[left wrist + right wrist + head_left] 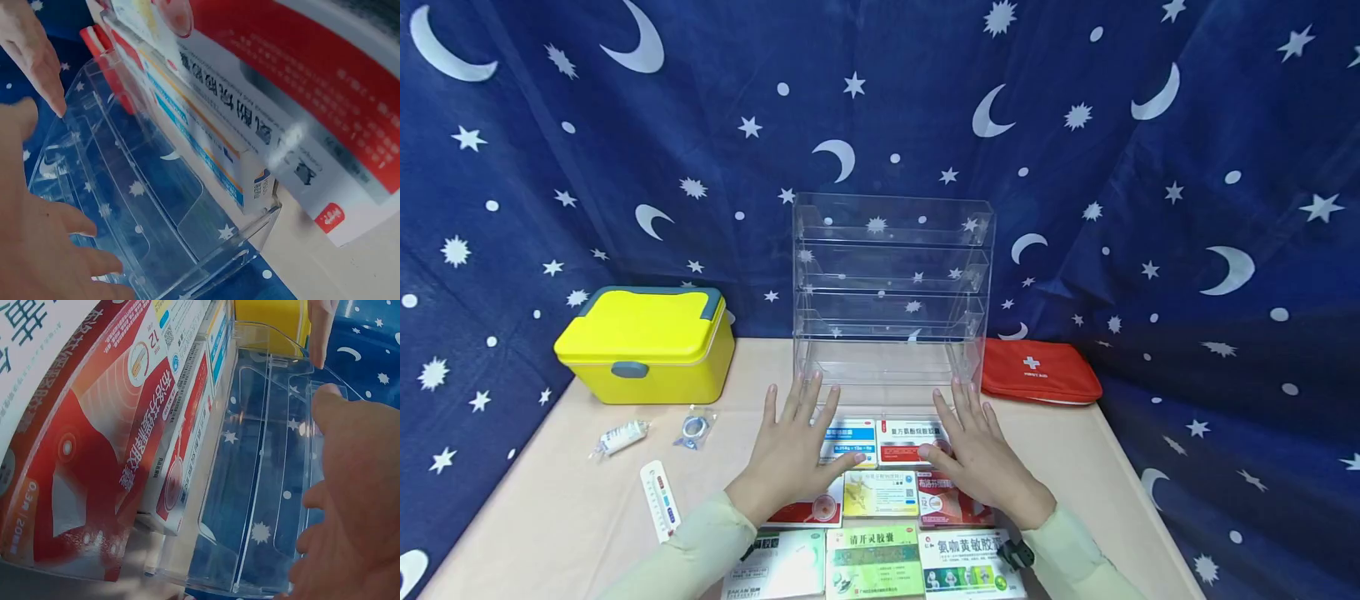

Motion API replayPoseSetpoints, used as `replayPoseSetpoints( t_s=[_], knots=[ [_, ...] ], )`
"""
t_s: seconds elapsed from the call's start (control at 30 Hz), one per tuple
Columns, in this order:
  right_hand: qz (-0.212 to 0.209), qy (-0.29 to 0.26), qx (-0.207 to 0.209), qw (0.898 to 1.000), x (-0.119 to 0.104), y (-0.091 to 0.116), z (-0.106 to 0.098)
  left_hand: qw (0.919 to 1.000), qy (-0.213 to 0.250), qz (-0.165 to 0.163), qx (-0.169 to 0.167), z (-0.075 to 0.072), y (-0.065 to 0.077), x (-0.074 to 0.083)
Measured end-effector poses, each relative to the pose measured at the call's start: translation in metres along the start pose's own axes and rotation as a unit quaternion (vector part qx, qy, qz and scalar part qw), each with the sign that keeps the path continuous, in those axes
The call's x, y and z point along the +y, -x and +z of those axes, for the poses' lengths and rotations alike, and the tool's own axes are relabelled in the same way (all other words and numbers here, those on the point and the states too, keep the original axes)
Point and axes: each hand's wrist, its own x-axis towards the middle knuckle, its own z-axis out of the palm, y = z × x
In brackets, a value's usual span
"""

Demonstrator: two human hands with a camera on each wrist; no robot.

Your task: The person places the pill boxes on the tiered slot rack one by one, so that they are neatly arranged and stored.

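Observation:
Both hands hover over rows of medicine boxes, palms down with fingers spread, holding nothing. My left hand (793, 454) is above the left side of the rows, partly hiding a red-and-white box (808, 512). My right hand (985, 458) is over the right side, near a red box (951, 504) and a white-and-red box (910, 442). Between the hands lie a blue-and-white box (855, 440) and a yellow box (880, 493). Closest to me are a green box (875, 562) and white boxes (970, 575). Behind them stands a clear tiered rack (891, 283), beyond the fingertips.
At the back left sits a yellow case (640, 333) with a grey latch. In front of it lie a white tube (622, 437), a bagged roll (694, 428) and a thermometer card (660, 500). A red first aid pouch (1037, 372) lies right of the rack.

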Motion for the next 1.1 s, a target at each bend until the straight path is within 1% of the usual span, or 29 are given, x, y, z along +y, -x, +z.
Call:
replayPoseSetpoints(
  t_s=[0.1,0.13,0.2,0.23,0.3,0.37,0.43,0.5,0.57,0.63,0.7,0.73,0.8,0.83,0.9,1.1],
  knots=[
    [-0.002,-0.024,0.027,0.999,0.002,-0.002,-0.002,0.9992,0.026,-0.004,0.030,-0.003,-0.005,-0.007],
    [-0.001,-0.039,0.038,0.999,0.003,-0.003,-0.003,0.9983,0.037,-0.007,0.043,-0.006,-0.007,-0.009],
    [0.009,-0.085,0.060,0.995,0.005,-0.004,-0.005,0.9945,0.066,-0.018,0.079,-0.011,-0.013,-0.017],
    [0.019,-0.117,0.069,0.991,0.006,-0.005,-0.006,0.9912,0.084,-0.026,0.099,-0.013,-0.016,-0.022],
    [0.047,-0.178,0.083,0.979,0.012,-0.007,-0.005,0.9830,0.109,-0.044,0.141,-0.018,-0.022,-0.032],
    [0.084,-0.224,0.092,0.967,0.018,-0.010,-0.002,0.9733,0.128,-0.059,0.181,-0.021,-0.030,-0.043],
    [0.125,-0.248,0.094,0.956,0.025,-0.013,0.003,0.9644,0.144,-0.075,0.209,-0.023,-0.036,-0.052],
    [0.168,-0.247,0.088,0.950,0.032,-0.014,0.009,0.9577,0.159,-0.089,0.223,-0.024,-0.042,-0.060],
    [0.202,-0.242,0.077,0.946,0.037,-0.014,0.014,0.9503,0.192,-0.104,0.222,-0.024,-0.048,-0.067],
    [0.224,-0.241,0.063,0.942,0.041,-0.014,0.020,0.9394,0.244,-0.120,0.209,-0.023,-0.053,-0.072],
    [0.231,-0.238,0.049,0.942,0.045,-0.014,0.026,0.9235,0.303,-0.138,0.191,-0.021,-0.058,-0.076],
    [0.228,-0.234,0.043,0.944,0.046,-0.015,0.029,0.9144,0.332,-0.146,0.180,-0.020,-0.060,-0.078],
    [0.222,-0.230,0.033,0.947,0.048,-0.016,0.034,0.8994,0.373,-0.162,0.161,-0.019,-0.063,-0.081],
    [0.220,-0.229,0.029,0.948,0.049,-0.016,0.035,0.8942,0.385,-0.170,0.152,-0.018,-0.064,-0.082],
    [0.219,-0.229,0.019,0.948,0.050,-0.017,0.038,0.8880,0.401,-0.179,0.136,-0.017,-0.066,-0.084],
    [0.227,-0.247,-0.006,0.942,0.051,-0.017,0.038,0.8817,0.422,-0.181,0.110,-0.017,-0.068,-0.086]
  ],
)
